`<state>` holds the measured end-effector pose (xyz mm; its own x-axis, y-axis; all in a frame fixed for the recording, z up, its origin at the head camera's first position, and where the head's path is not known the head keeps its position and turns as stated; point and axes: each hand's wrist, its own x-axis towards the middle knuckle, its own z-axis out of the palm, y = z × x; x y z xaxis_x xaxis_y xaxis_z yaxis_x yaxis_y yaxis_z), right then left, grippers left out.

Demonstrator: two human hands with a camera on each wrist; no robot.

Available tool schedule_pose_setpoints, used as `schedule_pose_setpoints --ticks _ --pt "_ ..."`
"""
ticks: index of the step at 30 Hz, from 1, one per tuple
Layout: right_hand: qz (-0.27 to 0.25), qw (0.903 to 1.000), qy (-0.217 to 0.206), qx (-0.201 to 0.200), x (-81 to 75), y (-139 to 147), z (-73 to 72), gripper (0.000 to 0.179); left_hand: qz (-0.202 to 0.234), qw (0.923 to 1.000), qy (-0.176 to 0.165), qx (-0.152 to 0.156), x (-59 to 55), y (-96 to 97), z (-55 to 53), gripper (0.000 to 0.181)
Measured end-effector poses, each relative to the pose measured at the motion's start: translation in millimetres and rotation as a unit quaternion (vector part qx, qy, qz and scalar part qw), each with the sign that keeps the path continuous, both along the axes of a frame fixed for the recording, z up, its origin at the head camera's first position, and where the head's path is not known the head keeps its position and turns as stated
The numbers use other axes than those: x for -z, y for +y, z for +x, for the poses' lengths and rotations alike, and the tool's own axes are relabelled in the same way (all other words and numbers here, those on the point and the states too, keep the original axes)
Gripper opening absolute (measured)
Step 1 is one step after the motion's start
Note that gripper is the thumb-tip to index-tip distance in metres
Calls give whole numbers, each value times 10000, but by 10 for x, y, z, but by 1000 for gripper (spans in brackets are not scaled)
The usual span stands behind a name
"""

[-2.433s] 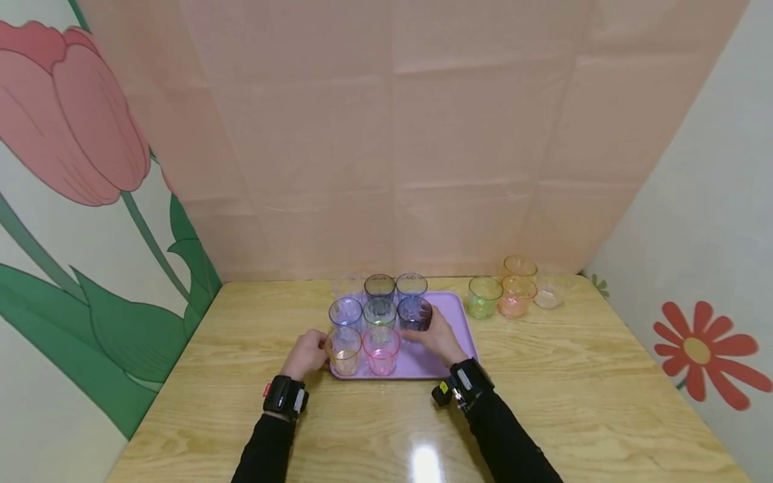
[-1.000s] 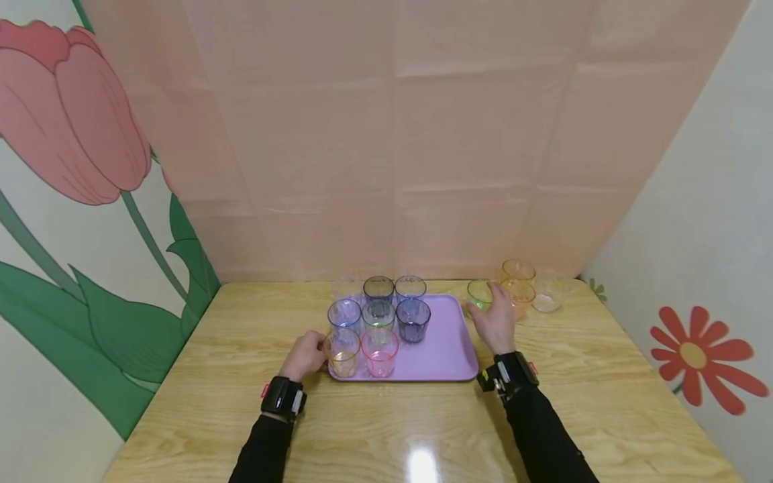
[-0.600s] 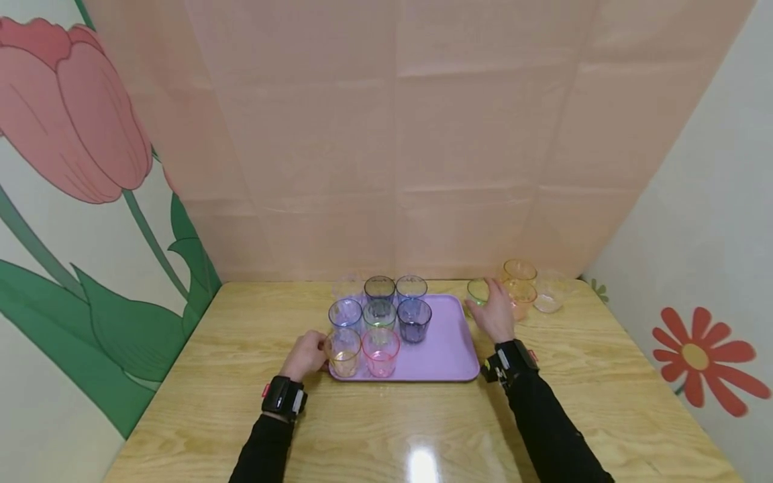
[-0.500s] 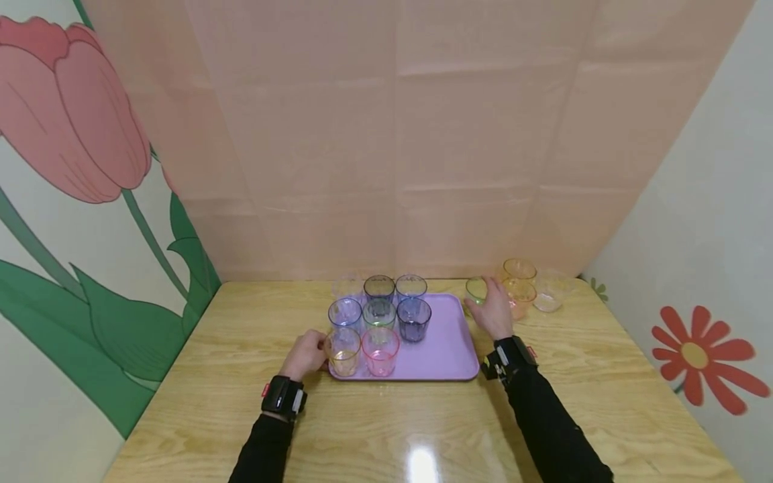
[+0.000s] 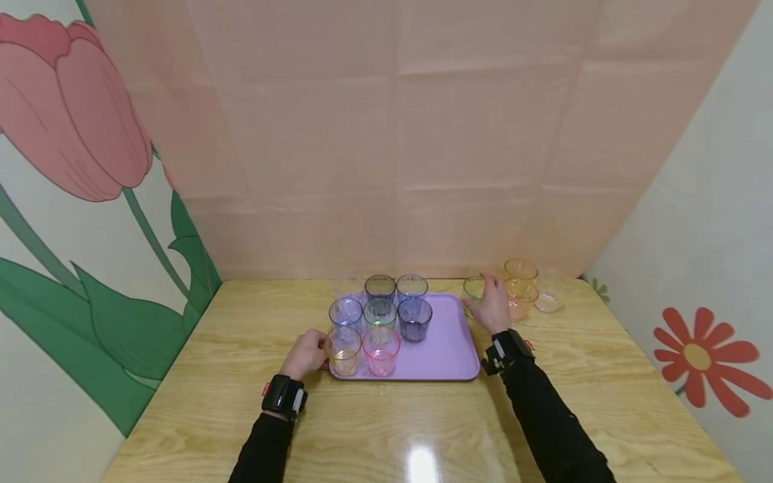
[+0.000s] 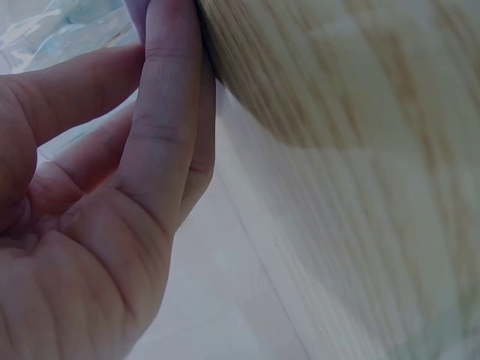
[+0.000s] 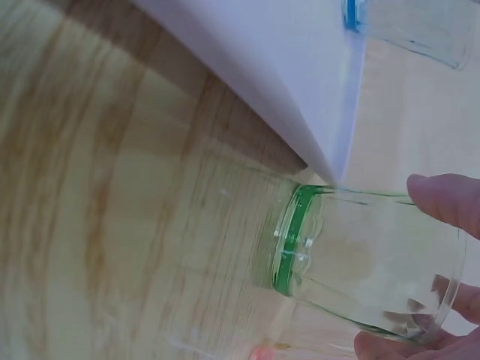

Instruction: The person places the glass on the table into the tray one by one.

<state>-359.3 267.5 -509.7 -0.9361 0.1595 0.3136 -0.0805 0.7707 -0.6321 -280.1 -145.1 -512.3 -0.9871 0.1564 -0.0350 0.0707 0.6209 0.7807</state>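
My left hand (image 5: 305,355) pinches the rim of the purple tray (image 5: 445,349) at its front left corner; the left wrist view shows thumb and fingers on that rim (image 6: 136,16). Several clear tinted glasses stand on the tray's left and middle, among them a yellow glass (image 5: 345,355), a pink glass (image 5: 381,355) and a dark blue glass (image 5: 414,322). Right of the tray, my right hand (image 5: 492,308) grips a green glass (image 5: 473,288) between thumb and fingers. In the right wrist view the green-bottomed glass (image 7: 352,259) is close to the tray's edge; whether it touches the table I cannot tell.
Beyond my right hand stand an amber glass (image 5: 521,270), an orange glass (image 5: 521,295) and a colourless glass (image 5: 548,295). A pink-beige cloth (image 5: 392,168) hangs behind the wooden table (image 5: 253,422).
My right hand has left the dark blue glass on the tray, gone right to the green glass and gripped it. Both have since shifted slightly left. The left hand has stayed at the tray corner.
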Motion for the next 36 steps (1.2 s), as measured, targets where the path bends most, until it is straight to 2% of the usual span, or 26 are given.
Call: schedule_pose_setpoints --ticks 9,14,21,26,32,36 --pt "-128 9985 -432 301 15 -9 -14 95 31 10000 15 4 -8 -4 -10 16" --pt "-249 9978 -441 435 37 1 17 96 -4 10000 -50 19 2 9 5 16" --pt "-589 9974 -39 412 -23 -16 60 90 -21 10000 14 2 -41 19 24 16" --pt "-1067 9935 308 231 -119 -76 164 89 -20 10000 34 21 -51 22 40 17" --pt "-1676 9835 659 167 -157 -192 333 90 2 10000 89 14 -45 20 50 18" --pt "-2204 9728 637 326 -176 -277 448 92 22 10000 64 6 -42 27 39 18"
